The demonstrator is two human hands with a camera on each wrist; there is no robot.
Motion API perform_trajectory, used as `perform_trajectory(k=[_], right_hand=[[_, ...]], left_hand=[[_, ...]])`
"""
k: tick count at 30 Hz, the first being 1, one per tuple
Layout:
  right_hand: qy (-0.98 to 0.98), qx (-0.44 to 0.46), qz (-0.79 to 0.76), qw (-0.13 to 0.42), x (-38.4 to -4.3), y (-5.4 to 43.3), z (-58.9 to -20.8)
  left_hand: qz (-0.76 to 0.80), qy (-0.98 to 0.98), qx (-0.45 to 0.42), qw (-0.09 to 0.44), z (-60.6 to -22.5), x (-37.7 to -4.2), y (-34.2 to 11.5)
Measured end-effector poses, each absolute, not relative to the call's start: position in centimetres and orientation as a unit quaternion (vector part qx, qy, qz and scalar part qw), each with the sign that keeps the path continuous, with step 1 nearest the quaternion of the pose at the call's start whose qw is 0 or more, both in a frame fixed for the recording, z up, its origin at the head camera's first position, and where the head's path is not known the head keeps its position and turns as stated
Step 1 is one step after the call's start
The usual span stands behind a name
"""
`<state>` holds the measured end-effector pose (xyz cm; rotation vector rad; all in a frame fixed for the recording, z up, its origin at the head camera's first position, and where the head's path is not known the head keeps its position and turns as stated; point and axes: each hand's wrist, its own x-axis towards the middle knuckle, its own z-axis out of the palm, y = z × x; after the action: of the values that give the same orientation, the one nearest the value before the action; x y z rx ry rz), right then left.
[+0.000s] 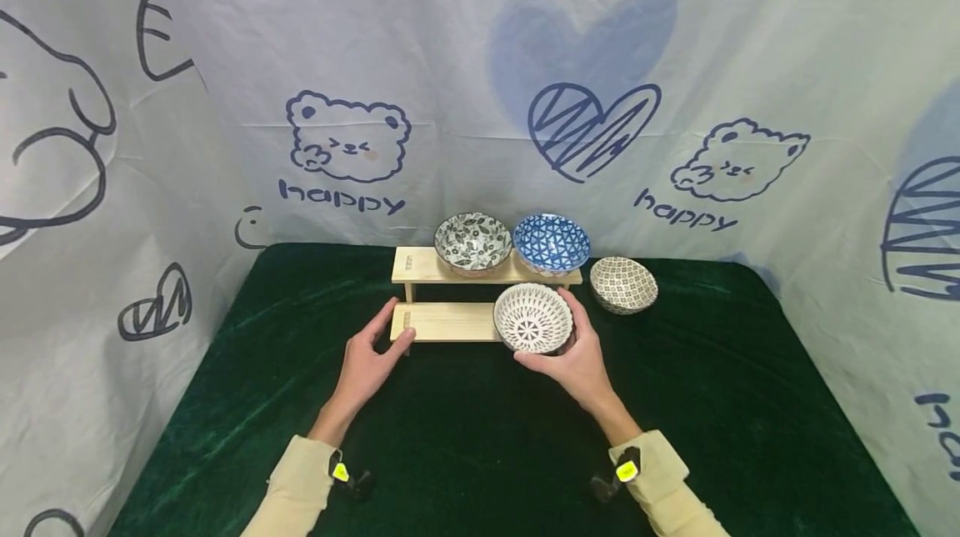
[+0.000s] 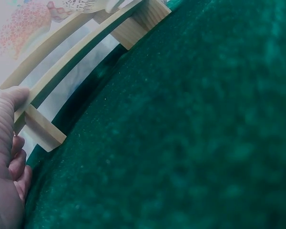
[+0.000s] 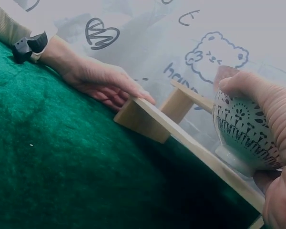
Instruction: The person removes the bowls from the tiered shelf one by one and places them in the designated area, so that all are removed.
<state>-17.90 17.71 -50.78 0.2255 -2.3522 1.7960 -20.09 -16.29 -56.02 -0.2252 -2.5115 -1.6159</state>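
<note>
A white bowl with a dark pattern (image 1: 532,318) is in my right hand (image 1: 577,360), thumb at its near side and fingers round its right. It is at the right end of the lower tier of a two-tier wooden stand (image 1: 450,323); whether its foot touches the board, I cannot tell. My left hand (image 1: 367,362) holds the left end of that tier. In the left wrist view the thumb (image 2: 16,95) lies on the board's end, other fingers curled below. On the upper tier stand a dark floral bowl (image 1: 472,243) and a blue-patterned bowl (image 1: 551,243).
A brown-and-white patterned bowl (image 1: 624,285) sits on the dark green cloth (image 1: 465,445), right of the stand. Pale drawn-on sheets (image 1: 450,62) hang behind and at both sides of the table.
</note>
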Motion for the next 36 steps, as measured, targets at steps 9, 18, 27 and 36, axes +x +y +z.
perform_trajectory(k=[9, 18, 27, 36], right_hand=[[-0.783, 0.074, 0.61, 0.097, -17.9, 19.0, -50.1], [-0.789, 0.056, 0.603, 0.106, -17.5, 20.6, -49.8], [-0.793, 0.037, 0.597, 0.119, -17.3, 22.2, -50.1], [-0.778, 0.024, 0.612, 0.137, -17.7, 23.6, -50.4]], left_hand=[[-0.542, -0.834, -0.073, 0.073, -55.9, -20.0, -16.2], [-0.546, -0.831, -0.074, 0.076, -56.0, -20.0, -16.2], [-0.544, -0.832, -0.074, 0.074, -56.0, -20.0, -16.2], [-0.545, -0.832, -0.073, 0.076, -56.1, -20.1, -16.2]])
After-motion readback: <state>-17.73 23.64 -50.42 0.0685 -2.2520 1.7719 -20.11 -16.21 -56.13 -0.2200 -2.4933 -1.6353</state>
